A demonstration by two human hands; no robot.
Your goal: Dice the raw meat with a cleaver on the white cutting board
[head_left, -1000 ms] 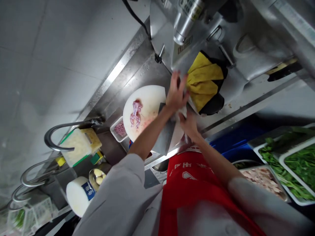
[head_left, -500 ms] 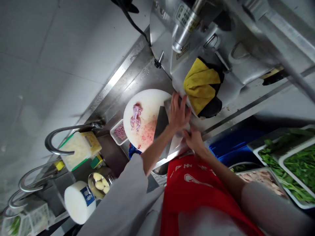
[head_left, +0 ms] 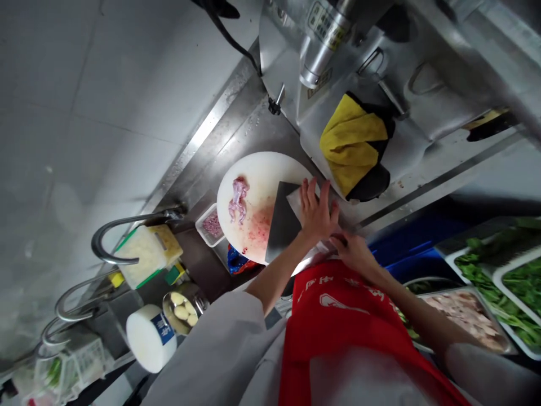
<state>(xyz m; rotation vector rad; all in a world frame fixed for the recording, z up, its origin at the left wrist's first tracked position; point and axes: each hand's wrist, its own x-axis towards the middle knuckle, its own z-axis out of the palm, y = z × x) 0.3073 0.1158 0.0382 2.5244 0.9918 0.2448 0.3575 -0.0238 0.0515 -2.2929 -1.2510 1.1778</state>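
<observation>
A dark grey flat slab, like a whetstone (head_left: 282,217), lies across the right part of a round white cutting board (head_left: 262,163). On it rests a broad, pale metal blade, apparently a cleaver (head_left: 295,202). My left hand (head_left: 318,215) presses down on this blade, fingers spread and stretched out. At the blade's near end, by the apron, my right hand (head_left: 354,255) has its fingers closed around what looks like the handle, mostly hidden. A small skinned piece of raw meat (head_left: 239,198) sits on the board's left, beside reddish stains.
Beside the board is a white basket of minced meat (head_left: 211,225). A machine carrying a yellow cloth (head_left: 353,144) stands beyond my hands. Curved taps (head_left: 101,242) and a bowl of peeled potatoes (head_left: 181,309) are left; trays of greens (head_left: 524,282) and sliced meat (head_left: 465,316) right.
The blade and both hands have shifted slightly toward me over the slab, uncovering more of its far end. The whole view has also moved a little.
</observation>
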